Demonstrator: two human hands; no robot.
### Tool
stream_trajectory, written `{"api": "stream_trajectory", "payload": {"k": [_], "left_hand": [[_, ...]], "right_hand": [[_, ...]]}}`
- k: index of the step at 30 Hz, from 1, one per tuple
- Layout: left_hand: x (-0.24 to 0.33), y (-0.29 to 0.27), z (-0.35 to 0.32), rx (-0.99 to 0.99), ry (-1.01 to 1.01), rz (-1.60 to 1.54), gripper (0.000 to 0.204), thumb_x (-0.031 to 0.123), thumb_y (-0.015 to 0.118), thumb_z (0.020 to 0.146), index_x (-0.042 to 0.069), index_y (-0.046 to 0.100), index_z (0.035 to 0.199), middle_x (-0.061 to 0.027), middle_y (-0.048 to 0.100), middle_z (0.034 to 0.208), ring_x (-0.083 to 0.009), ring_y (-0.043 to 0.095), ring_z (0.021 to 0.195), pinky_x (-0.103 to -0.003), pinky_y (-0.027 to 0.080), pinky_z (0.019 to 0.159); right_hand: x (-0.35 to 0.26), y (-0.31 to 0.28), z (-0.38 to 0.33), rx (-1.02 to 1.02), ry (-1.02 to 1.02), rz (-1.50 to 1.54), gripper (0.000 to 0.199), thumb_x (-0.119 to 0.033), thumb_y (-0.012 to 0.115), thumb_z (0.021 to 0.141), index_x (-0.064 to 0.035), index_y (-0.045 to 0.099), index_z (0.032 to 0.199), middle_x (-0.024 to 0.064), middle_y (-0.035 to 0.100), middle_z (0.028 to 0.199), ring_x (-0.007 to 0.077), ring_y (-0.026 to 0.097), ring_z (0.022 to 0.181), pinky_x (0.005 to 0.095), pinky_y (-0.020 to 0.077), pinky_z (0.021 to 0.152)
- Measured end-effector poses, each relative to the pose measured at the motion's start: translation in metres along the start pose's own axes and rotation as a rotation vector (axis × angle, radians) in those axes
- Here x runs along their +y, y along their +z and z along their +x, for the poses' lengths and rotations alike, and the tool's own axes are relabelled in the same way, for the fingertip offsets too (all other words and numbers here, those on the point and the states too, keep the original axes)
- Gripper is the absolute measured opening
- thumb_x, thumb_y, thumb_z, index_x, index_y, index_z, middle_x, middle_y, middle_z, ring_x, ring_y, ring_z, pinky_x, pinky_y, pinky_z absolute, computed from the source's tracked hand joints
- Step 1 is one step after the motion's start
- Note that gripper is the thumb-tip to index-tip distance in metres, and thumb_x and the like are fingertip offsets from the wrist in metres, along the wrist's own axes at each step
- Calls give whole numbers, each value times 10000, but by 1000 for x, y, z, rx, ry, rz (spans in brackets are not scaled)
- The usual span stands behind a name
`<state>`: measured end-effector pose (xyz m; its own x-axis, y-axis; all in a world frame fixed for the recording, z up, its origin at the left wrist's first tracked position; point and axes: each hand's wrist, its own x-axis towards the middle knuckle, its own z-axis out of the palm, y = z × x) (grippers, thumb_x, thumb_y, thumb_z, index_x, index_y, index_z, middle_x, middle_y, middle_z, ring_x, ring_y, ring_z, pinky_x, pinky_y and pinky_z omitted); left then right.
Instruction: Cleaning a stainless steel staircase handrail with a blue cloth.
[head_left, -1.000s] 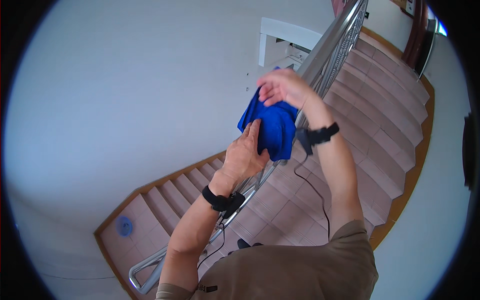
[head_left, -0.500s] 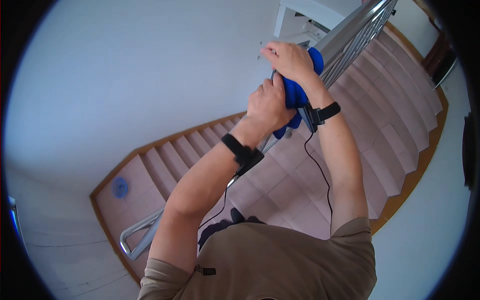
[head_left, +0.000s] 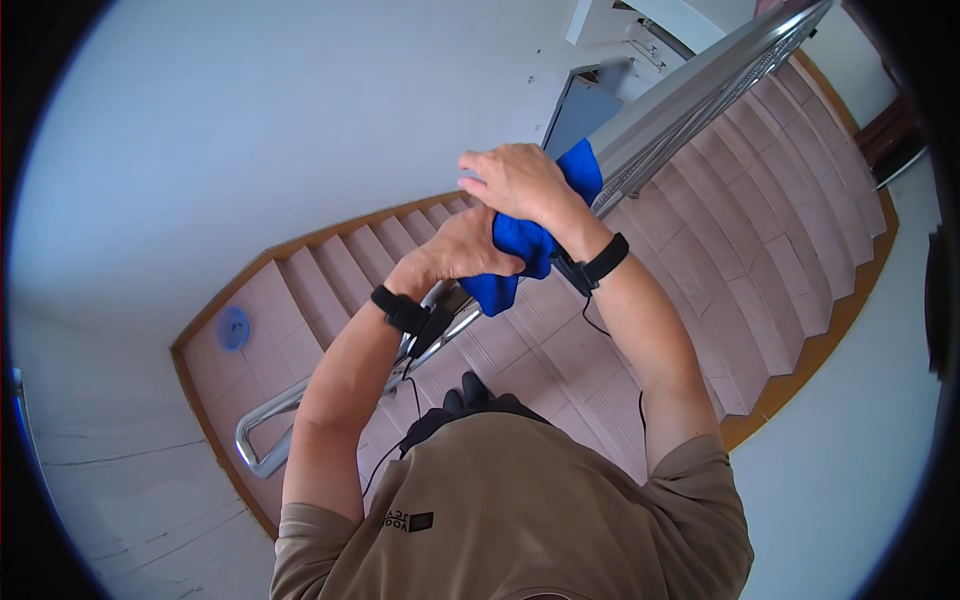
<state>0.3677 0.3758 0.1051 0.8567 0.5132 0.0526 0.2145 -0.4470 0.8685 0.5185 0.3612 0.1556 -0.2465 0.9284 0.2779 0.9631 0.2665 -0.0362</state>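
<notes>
One blue cloth (head_left: 522,238) lies over the metal handrail (head_left: 690,97). My left hand (head_left: 462,246) clasps its near part; my right hand (head_left: 522,184) covers its middle, whether grasping I cannot tell.

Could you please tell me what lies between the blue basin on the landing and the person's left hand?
In the head view, landing tiles, then pink steps, lie between the blue basin and the left hand.

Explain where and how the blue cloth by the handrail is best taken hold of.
Probably pinch the blue cloth by its lower flap, coming from the picture's lower side: that end sticks out bare below the left hand, while the right hand covers part farther up.
</notes>
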Motion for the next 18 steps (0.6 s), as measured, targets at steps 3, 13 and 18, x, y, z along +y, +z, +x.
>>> {"api": "stream_trajectory", "payload": {"k": [3, 13, 18], "left_hand": [[-18, 9, -29, 74, -6, 40, 712, 280, 847, 635, 47, 604, 1262, -193, 712, 1107, -381, 678, 1023, -428, 540, 919], [-34, 25, -96, 242, -153, 332, 500, 266, 827, 677, 38, 667, 1092, -179, 715, 997, -365, 691, 960, -450, 575, 828], [-54, 21, -112, 212, -118, 338, 421, 272, 823, 671, 32, 697, 993, -179, 727, 889, -374, 701, 879, -452, 573, 793]], "right_hand": [[-35, 14, -7, 29, -12, 38, 199, -279, 640, 948, -81, 657, 940, 137, 717, 743, 345, 723, 748, 454, 579, 669], [-97, 53, -26, 143, 33, 33, 162, -251, 654, 910, -97, 674, 957, 111, 702, 688, 310, 710, 667, 430, 561, 598], [-115, 67, -28, 157, 43, 37, 180, -250, 668, 900, -102, 666, 1002, 109, 699, 686, 315, 710, 675, 434, 564, 606]]}}
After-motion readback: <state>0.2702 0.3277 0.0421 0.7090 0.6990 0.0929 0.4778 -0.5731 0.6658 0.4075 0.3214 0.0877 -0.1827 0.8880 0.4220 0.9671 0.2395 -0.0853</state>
